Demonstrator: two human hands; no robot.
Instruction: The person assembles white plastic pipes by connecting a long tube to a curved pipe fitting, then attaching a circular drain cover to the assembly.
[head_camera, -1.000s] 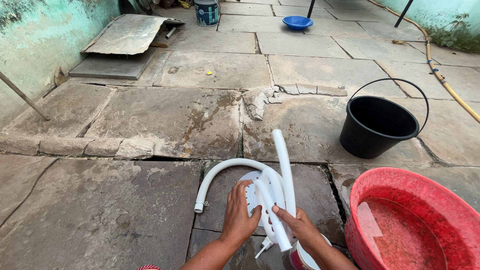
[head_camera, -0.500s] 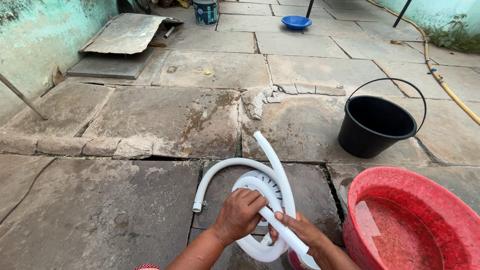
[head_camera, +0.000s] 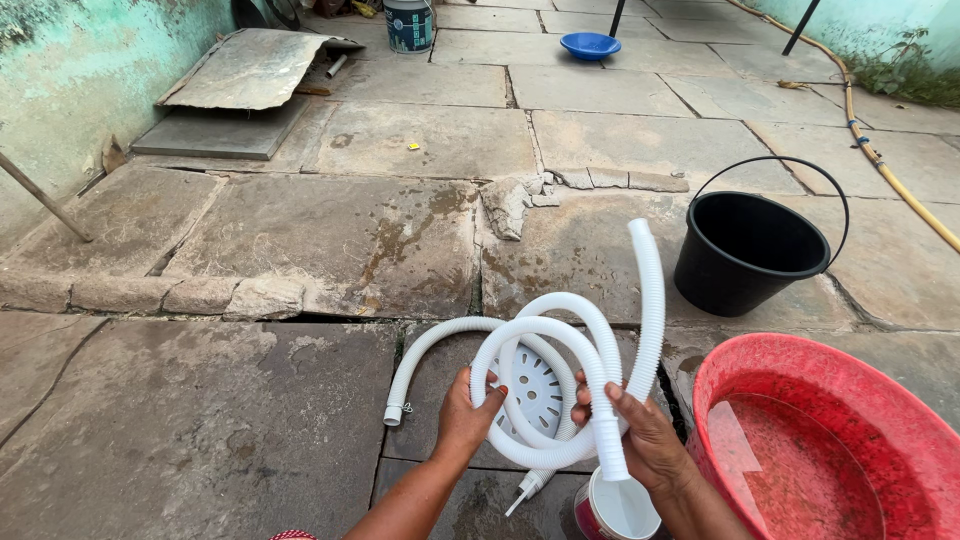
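Observation:
Both my hands hold a white corrugated hose (head_camera: 560, 335) coiled into loops over the stone floor. My left hand (head_camera: 466, 412) grips the left side of the coil. My right hand (head_camera: 643, 432) grips its right side, where one end of the hose rises upright. The other hose end (head_camera: 396, 411) hangs down to the left. Behind the coil sits a round white perforated disc (head_camera: 534, 387). A small white nozzle (head_camera: 530, 485) pokes out below the coil. Under my right wrist stands a small cup-like container (head_camera: 612, 510).
A red basin (head_camera: 820, 380) with water stands at the lower right. A black bucket (head_camera: 750, 255) with a handle is behind it. A yellow hose (head_camera: 880, 155) runs along the right. Far back are a blue bowl (head_camera: 590, 44), a paint bucket (head_camera: 408, 25) and slabs (head_camera: 245, 70).
The hose has been wound into a tighter coil with more loops. Both hands shifted from the lower middle to opposite sides of the coil, and the free end rose on the right.

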